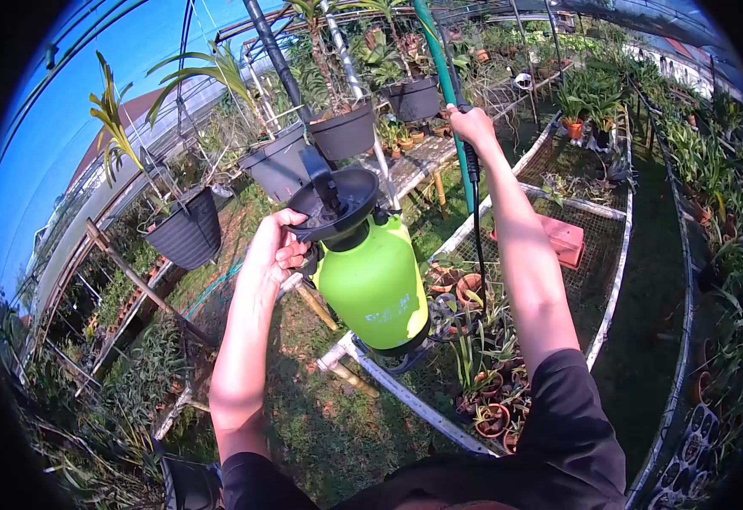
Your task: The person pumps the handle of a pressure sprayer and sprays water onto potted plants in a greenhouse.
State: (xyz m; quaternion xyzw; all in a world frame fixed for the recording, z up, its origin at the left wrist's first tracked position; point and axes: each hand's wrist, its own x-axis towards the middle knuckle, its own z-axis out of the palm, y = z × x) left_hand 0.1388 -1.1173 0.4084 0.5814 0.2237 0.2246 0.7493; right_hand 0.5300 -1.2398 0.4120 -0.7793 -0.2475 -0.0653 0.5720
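Observation:
A lime-green pump sprayer (369, 280) with a black funnel-shaped top (335, 204) hangs in front of me, slightly tilted. My left hand (282, 242) is closed on the left side of that black top, the fingertips curled beneath its rim. Higher up and to the right, my right hand (471, 126) is wrapped round the black spray handle (471, 157). From the handle a thin black hose (479, 229) runs down towards the sprayer's base. Just beyond the right hand stands a green pole (441, 64); I cannot tell whether the hand touches it.
Dark hanging pots (186, 228) with plants are at the left, and grey pots (341, 132) hang behind the sprayer. A mesh bench with a white frame (422, 404) bears potted plants (492, 419) and a reddish planter (561, 240). More plants (715, 170) line the right side.

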